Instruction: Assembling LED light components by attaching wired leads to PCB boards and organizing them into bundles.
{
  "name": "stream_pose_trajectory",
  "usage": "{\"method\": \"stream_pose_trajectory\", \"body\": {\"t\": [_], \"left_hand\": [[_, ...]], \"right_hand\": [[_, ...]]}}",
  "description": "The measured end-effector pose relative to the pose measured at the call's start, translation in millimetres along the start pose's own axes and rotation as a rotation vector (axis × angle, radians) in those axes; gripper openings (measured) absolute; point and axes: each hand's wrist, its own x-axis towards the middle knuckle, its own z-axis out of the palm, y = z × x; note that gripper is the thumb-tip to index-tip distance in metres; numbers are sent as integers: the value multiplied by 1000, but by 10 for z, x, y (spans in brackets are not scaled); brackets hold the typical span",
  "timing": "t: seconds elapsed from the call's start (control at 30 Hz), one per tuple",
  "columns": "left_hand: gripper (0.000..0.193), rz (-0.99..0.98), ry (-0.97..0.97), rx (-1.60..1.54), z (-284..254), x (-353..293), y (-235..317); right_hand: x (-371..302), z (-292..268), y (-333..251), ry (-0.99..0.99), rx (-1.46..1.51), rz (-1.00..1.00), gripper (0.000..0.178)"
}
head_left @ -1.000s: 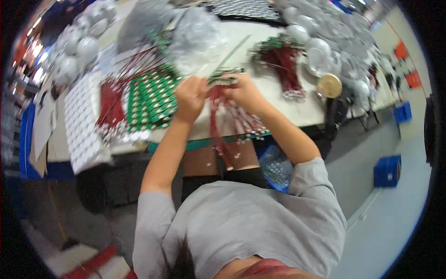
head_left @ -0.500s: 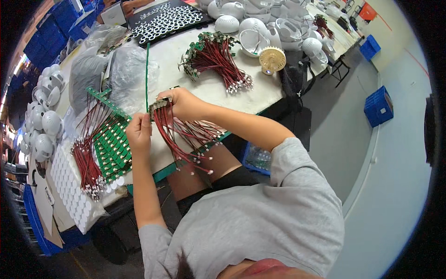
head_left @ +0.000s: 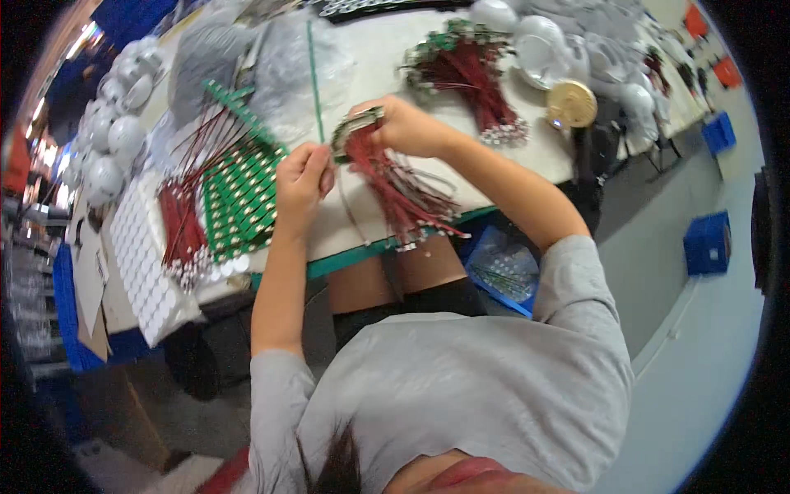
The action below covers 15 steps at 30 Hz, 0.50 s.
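My right hand (head_left: 401, 128) is closed around a bundle of small circuit boards with red wires (head_left: 385, 177); the wires hang down past the table's front edge and end in white plugs. Close beside it, my left hand (head_left: 301, 179) is closed, thumb against fingers. A long narrow green strip (head_left: 315, 78) runs up from its fingertips, which appear to pinch it; the grip itself is partly hidden. One lone wire (head_left: 355, 216) dangles between the hands. Left of my left hand lie green circuit board panels (head_left: 240, 198) and a pile of red wires (head_left: 183, 226).
Another heap of wired boards (head_left: 473, 78) lies farther back, near a small beige fan (head_left: 572, 104). White plastic shells (head_left: 123, 136) crowd both sides. White discs (head_left: 148, 255) lie front left. Below the table sits a blue bin (head_left: 504, 267); another blue crate (head_left: 708, 244) is on the floor.
The whole view has shifted, with the table now higher and farther right. The hands stay close together; a single wire now hangs apart from the bundle. Both grips look unchanged.
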Motion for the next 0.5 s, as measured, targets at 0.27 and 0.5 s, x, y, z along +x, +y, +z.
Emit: {"method": "stream_pose_trajectory", "body": {"t": [0.27,0.5], "left_hand": [[27,209,360,7,-413,-212,289],[25,73,704,751,-1310,-1137,896]], "right_hand": [[164,-235,176,158,-487,-107,19],[128,-198,304,271,-976,-355,32]]}}
